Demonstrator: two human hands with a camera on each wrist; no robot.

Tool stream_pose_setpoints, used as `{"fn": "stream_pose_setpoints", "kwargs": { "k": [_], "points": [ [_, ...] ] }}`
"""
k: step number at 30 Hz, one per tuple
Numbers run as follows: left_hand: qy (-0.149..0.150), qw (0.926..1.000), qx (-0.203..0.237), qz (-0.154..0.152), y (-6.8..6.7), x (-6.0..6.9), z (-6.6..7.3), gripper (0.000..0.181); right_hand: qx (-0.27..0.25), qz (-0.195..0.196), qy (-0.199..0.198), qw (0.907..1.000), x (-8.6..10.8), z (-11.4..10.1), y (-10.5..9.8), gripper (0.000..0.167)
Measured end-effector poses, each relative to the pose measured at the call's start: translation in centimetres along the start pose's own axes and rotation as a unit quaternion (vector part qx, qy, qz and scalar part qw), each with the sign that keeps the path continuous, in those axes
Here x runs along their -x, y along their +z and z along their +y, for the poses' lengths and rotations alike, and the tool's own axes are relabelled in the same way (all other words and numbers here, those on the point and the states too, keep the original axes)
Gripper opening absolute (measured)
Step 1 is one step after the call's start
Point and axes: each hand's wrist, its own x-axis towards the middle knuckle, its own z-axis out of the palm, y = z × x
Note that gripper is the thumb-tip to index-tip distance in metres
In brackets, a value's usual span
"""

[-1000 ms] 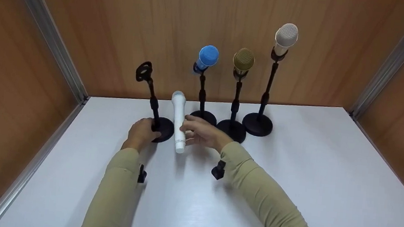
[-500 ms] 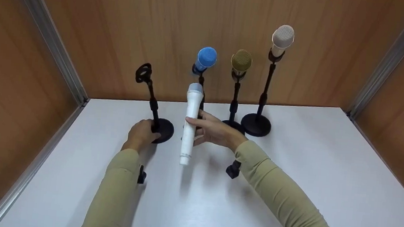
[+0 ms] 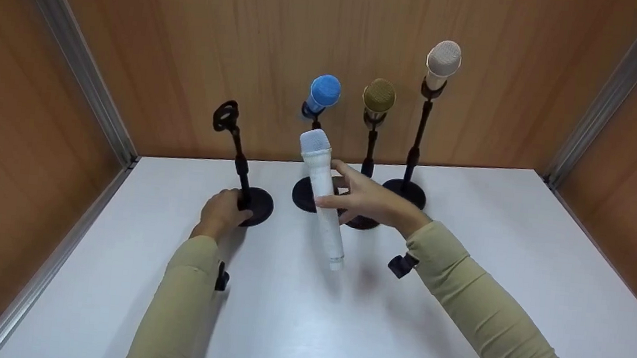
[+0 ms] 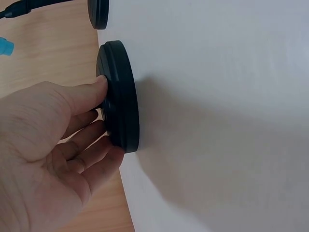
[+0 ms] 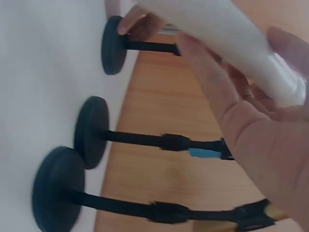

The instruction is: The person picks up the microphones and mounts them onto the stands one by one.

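A white microphone (image 3: 329, 235) with a pale mesh head hangs above the table, tilted, its head pointing away to the back left. My right hand (image 3: 372, 200) holds it around the middle, thumb on the near side; in the right wrist view the white body (image 5: 217, 29) crosses between thumb and fingers. On the left, my left hand (image 3: 220, 213) grips the round base of a black microphone stand (image 3: 242, 166), whose clip holds nothing. The left wrist view shows the thumb on top of the black base (image 4: 123, 96) and fingers at its edge.
Right of the left stand, a blue microphone (image 3: 325, 91), a gold microphone (image 3: 379, 96) and a taller stand's whitish microphone (image 3: 444, 58) sit in black stands. A wooden wall (image 3: 191, 44) rises behind the white table (image 3: 281, 327), with wooden panels at both sides.
The right hand has lifted the white microphone off the table and carried it right, turning its head end leftward. The left hand stays on the stand's base.
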Motion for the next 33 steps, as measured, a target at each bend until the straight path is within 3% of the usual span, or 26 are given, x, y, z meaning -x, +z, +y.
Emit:
{"fn": "stream_pose_setpoints", "kwargs": {
  "k": [7,11,17,21,26,30,33],
  "points": [
    [0.001,0.9998,0.019,0.001,0.0,0.0,0.0,0.05,0.1,0.059,-0.031,0.9927,3.0,-1.6,-1.6,0.075],
    [0.0,0.9996,0.028,0.007,0.2,0.0,-0.4,0.048,0.174,0.103,-0.075,0.9764,4.6,-1.6,-2.4,0.07],
    [0.006,0.9991,0.04,0.009,0.0,0.4,-0.9,0.045,0.206,0.151,-0.135,0.9574,6.7,-1.4,-3.0,0.069],
    [-0.004,0.9972,0.073,0.015,-0.4,0.6,-0.9,0.043,0.23,0.174,-0.153,0.9452,7.7,-1.1,-3.2,0.072],
    [-0.004,0.9902,0.131,0.05,-0.5,0.0,-0.5,0.048,0.268,0.182,-0.174,0.9299,8.5,-0.7,-3.5,0.069],
    [0.003,0.9796,0.182,0.086,0.1,-0.7,0.1,0.051,0.277,0.186,-0.163,0.9285,8.9,-0.3,-3.8,0.068],
    [0.003,0.9715,0.209,0.111,0.5,-0.9,0.4,0.052,0.263,0.185,-0.144,0.9359,9.1,0.0,-3.9,0.067]
  ]
}}
